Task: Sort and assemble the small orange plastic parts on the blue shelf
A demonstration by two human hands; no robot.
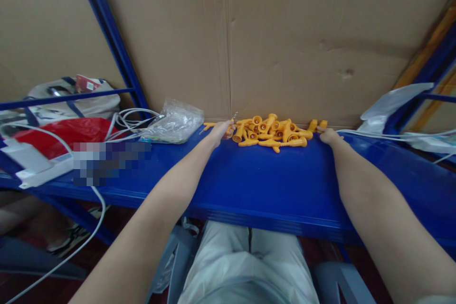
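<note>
At the back of the blue table, a heap of yellow plastic corkscrew parts (263, 129) lies against the cardboard, several showing round cup-shaped ends. My left hand (223, 133) is closed at the heap's left end around a yellow corkscrew, whose metal spiral (235, 115) sticks up above the fingers. Just left of that hand, another yellow handle (211, 125) shows with a spiral tip. Beyond the right end of the heap, my right hand (329, 136) has its fingers closed at a yellow plastic piece (322, 124). The fingertips are small and partly hidden.
Clear plastic bags (174, 121) lie on the left with white cables (130, 118), a red bag (67, 135) and a white power strip (46, 171). White plastic (392, 104) and cables are at the right. A cardboard wall (285, 42) closes off the back of the blue table (263, 180).
</note>
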